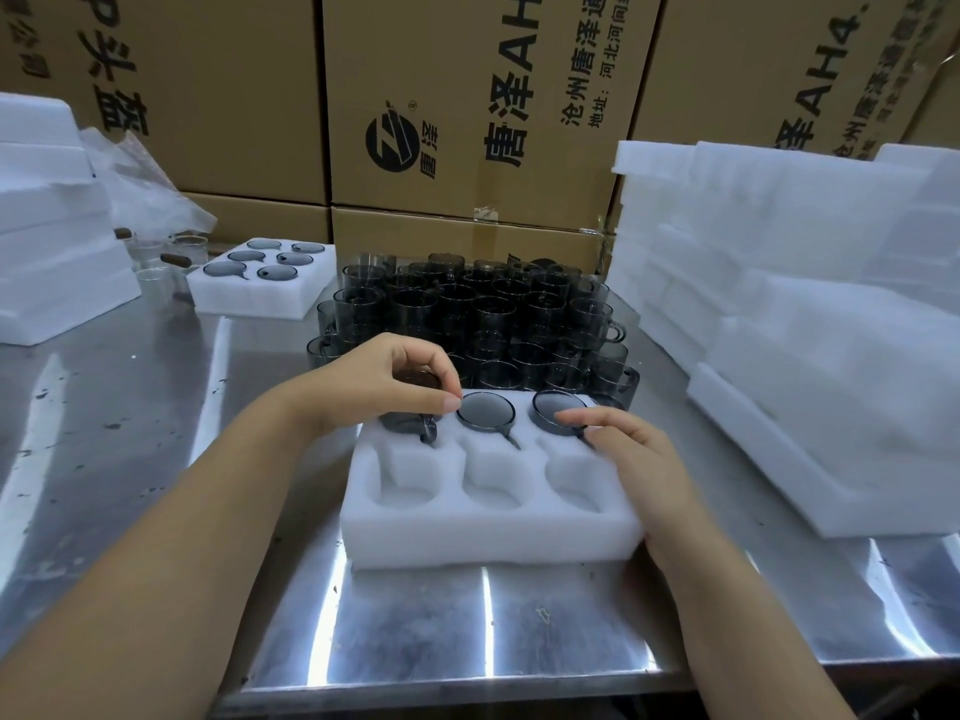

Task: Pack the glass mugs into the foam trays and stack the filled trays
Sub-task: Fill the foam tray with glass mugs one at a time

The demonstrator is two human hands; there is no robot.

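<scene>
A white foam tray (488, 517), soft-edged and matte, lies on a scuffed, shiny steel table (156, 407). It has six round pockets, each with a narrow slot for a handle. The three pockets of its near row are bare foam. Its far row holds three smoked-glass mugs, sunk nearly flush, their dark rims showing as thin circles.

The left hand (384, 381) is curled from above over the far-left mug (415, 426), fingers bent round its rim and the thumb tip close to the rim of the middle mug (485, 412). The right hand (634, 449) lies relaxed on the tray's far right corner, its straight fingers resting on the edge and handle of the far-right mug (550, 405).

Just behind the tray, a dense block of loose mugs (467, 309) stands upright, cylindrical and translucent grey. Beyond the tray to the left sits a filled tray (265, 285) with six mugs in it. To the tray's right, a foam stack (779, 314) of blocky white slabs leans stepped. Behind it all, printed cardboard cartons (467, 122) form a wall.
</scene>
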